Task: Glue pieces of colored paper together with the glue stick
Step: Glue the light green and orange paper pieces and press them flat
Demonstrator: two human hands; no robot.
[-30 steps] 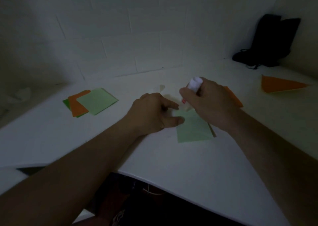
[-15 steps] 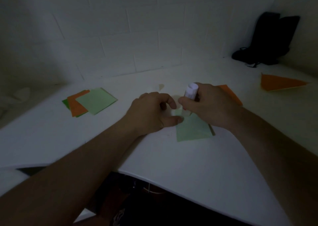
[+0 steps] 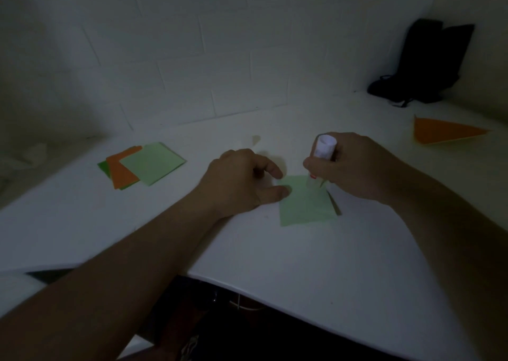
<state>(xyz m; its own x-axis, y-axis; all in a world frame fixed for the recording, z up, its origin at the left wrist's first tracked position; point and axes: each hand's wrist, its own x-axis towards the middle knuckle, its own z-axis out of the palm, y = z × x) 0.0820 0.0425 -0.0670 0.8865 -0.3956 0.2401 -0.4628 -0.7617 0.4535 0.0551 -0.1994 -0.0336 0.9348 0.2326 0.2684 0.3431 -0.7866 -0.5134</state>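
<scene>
A light green paper square [image 3: 305, 206] lies flat on the white table [image 3: 302, 253], with a darker sheet's edge peeking out at its right side. My right hand [image 3: 354, 165] grips a white glue stick [image 3: 324, 147], held nearly upright with its lower tip on the paper's far edge. My left hand [image 3: 242, 182] rests on the table at the paper's left; its thumb tip presses the left edge, and the other fingers are curled.
A stack of green and orange paper squares [image 3: 143, 164] lies at the left. An orange folded triangle [image 3: 445, 133] sits far right, below a black bag [image 3: 423, 63] in the corner. A small pale scrap [image 3: 256, 139] lies beyond my hands. The table's front edge curves near me.
My right hand has moved the glue stick rightward along the paper's far edge. More of the green sheet's top corner now shows. My left hand has stayed in place.
</scene>
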